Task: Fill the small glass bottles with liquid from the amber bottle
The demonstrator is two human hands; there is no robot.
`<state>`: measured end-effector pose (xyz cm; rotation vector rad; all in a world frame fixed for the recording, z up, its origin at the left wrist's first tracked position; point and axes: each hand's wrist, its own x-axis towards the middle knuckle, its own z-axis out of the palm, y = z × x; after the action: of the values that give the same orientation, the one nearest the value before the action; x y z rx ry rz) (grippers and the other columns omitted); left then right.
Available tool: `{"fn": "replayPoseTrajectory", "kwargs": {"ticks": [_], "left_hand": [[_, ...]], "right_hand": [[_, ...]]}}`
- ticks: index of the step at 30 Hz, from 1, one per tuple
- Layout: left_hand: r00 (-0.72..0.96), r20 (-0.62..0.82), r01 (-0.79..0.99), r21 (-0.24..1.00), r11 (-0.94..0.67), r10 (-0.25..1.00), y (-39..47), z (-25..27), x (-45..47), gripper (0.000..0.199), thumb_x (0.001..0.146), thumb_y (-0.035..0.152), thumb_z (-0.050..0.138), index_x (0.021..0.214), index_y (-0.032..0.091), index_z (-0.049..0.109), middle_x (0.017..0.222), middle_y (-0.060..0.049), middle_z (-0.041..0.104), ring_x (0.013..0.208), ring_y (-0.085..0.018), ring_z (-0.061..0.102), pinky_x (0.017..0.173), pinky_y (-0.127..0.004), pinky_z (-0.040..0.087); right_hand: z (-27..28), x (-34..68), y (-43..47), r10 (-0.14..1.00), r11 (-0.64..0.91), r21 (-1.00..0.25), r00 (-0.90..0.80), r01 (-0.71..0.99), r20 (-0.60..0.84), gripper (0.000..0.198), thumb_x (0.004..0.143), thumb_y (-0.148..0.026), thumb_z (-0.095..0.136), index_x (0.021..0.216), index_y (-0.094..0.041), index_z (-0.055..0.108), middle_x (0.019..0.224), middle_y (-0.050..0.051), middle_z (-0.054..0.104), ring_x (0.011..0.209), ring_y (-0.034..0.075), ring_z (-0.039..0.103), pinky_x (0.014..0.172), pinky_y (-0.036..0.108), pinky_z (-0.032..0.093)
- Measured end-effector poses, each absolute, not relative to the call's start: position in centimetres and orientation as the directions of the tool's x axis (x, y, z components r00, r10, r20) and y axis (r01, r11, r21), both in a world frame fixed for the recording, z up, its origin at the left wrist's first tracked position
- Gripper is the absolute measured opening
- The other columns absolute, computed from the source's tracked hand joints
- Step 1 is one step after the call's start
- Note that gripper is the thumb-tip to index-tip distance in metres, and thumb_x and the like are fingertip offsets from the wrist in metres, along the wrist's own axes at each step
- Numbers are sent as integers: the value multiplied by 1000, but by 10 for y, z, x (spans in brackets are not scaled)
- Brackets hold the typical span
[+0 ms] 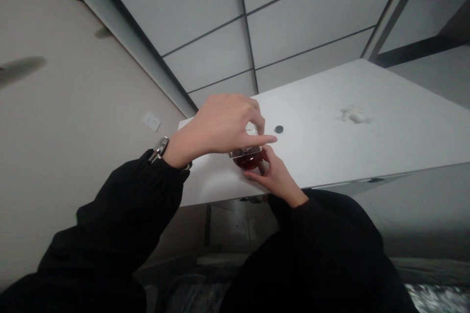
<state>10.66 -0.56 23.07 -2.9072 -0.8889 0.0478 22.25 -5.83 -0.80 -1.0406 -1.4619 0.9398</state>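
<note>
A small rounded glass vessel with dark red liquid [247, 162] is over the white table, close to its front edge. My right hand [275, 173] is closed on its right side, thumb low and fingers behind. Above it, my left hand [225, 124] reaches across from the left, palm down, with fingers bent and thumb stretched to the right. A clear, straight-edged piece [251, 129] shows between that thumb and the fingers. Its lower edge lies just over the red liquid. Whether it is part of the vessel I cannot tell. My left hand hides most of it.
On the white table [396, 127], a small dark round cap [279, 129] lies right of my hands. A crumpled white tissue [354, 114] is farther right. White panelled doors [205, 5] rise behind the table. A wall with a socket [151, 121] stands at left.
</note>
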Motion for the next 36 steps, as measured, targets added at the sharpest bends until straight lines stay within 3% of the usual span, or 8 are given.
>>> {"fn": "replayPoseTrajectory", "kwargs": {"ticks": [36], "left_hand": [[803, 58, 595, -27, -804, 593, -7, 226, 96, 42, 100, 56, 61, 90, 22, 83, 107, -5, 79, 98, -22, 70, 84, -33, 47]], "right_hand": [[-12, 224, -58, 945, 325, -940, -79, 103, 318, 79, 82, -41, 87, 148, -27, 46, 144, 12, 65, 132, 33, 66, 112, 55, 53]]}}
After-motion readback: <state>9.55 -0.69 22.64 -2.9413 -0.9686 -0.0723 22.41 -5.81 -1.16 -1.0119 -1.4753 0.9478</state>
